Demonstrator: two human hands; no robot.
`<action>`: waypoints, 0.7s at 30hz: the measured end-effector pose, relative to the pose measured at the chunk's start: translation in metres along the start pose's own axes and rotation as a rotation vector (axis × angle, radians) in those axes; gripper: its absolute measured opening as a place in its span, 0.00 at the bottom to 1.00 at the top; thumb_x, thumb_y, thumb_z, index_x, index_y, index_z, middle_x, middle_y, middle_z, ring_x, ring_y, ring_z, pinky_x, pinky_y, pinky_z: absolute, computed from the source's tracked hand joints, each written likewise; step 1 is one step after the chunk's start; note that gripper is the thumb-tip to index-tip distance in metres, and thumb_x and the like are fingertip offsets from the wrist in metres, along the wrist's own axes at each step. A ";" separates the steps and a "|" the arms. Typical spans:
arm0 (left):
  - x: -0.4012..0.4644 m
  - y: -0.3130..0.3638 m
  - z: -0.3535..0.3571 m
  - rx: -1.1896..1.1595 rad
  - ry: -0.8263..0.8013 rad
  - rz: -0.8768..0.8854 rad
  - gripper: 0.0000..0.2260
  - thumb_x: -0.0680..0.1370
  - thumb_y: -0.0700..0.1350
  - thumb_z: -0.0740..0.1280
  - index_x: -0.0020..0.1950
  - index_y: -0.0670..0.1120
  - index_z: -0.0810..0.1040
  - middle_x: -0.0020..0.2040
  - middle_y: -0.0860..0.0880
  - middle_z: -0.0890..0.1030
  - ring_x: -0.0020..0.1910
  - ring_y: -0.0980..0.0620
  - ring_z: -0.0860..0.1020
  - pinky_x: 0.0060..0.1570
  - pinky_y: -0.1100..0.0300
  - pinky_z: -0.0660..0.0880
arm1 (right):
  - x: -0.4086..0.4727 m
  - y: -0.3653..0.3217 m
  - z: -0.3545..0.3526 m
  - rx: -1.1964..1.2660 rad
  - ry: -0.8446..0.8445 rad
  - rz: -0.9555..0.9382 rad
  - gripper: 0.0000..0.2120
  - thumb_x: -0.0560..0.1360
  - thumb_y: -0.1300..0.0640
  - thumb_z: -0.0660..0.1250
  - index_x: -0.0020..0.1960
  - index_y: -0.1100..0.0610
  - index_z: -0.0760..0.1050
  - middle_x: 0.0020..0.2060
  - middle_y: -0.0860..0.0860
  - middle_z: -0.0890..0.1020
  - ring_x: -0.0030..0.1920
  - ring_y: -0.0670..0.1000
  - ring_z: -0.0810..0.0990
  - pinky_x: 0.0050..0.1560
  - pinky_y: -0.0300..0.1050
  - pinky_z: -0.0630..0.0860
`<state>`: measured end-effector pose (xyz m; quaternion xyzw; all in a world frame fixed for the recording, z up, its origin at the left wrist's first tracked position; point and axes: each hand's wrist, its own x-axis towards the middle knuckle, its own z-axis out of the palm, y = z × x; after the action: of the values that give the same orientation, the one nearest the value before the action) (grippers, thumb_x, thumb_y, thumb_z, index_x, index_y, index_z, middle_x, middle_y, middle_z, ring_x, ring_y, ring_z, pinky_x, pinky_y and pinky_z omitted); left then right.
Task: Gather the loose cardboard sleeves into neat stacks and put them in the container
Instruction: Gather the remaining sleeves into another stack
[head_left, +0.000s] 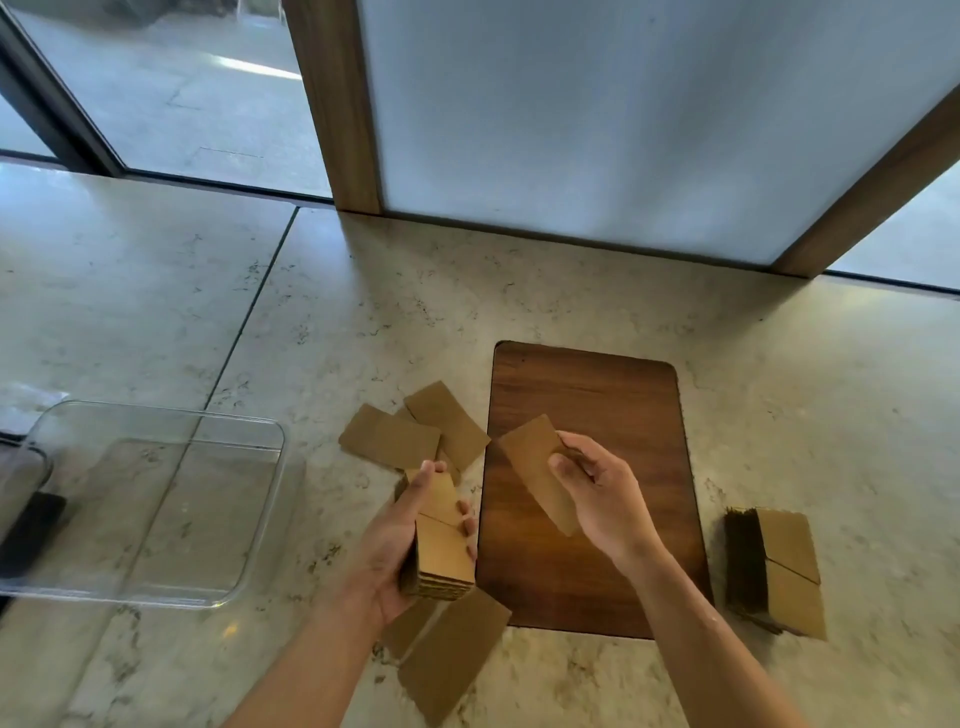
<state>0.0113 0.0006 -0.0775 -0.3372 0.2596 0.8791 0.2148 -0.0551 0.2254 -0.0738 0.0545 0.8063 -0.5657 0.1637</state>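
My left hand (397, 545) grips a thick stack of brown cardboard sleeves (441, 551) above the stone counter. My right hand (597, 493) pinches a single flat sleeve (535, 473) over the wooden board, just right of the stack. Loose sleeves (415, 436) lie overlapping on the counter beyond my left hand. More loose sleeves (452, 654) lie below it near the front. A finished stack (779, 566) rests on the counter at the right. The clear plastic container (156, 415) stands at the left with nothing in it.
A dark wooden board (597, 395) lies in the middle of the marble counter (363, 312). A frosted panel in a wooden frame (337, 104) rises behind. A dark object (31, 530) sits at the far left behind the container.
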 end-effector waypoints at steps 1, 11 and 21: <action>0.000 0.000 0.002 -0.007 -0.024 -0.041 0.21 0.75 0.56 0.76 0.63 0.49 0.78 0.46 0.38 0.81 0.41 0.40 0.81 0.42 0.45 0.80 | -0.003 -0.005 0.007 0.042 -0.019 -0.029 0.10 0.82 0.54 0.68 0.62 0.44 0.79 0.50 0.41 0.87 0.51 0.42 0.84 0.43 0.36 0.80; -0.001 0.007 -0.003 0.069 -0.120 -0.149 0.41 0.73 0.67 0.71 0.78 0.43 0.69 0.47 0.35 0.81 0.39 0.40 0.82 0.39 0.47 0.83 | -0.015 -0.039 0.047 0.451 -0.183 0.024 0.11 0.77 0.65 0.70 0.58 0.57 0.79 0.48 0.52 0.89 0.50 0.51 0.87 0.46 0.46 0.85; -0.023 0.012 -0.028 0.226 -0.444 -0.297 0.30 0.70 0.58 0.80 0.65 0.42 0.84 0.58 0.35 0.85 0.54 0.39 0.86 0.52 0.46 0.84 | -0.008 -0.074 0.045 -0.472 -0.797 -0.297 0.20 0.68 0.48 0.82 0.56 0.35 0.82 0.50 0.34 0.83 0.51 0.37 0.80 0.49 0.29 0.73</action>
<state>0.0340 -0.0300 -0.0754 -0.1450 0.2503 0.8557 0.4290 -0.0591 0.1584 -0.0184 -0.3209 0.7862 -0.3614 0.3851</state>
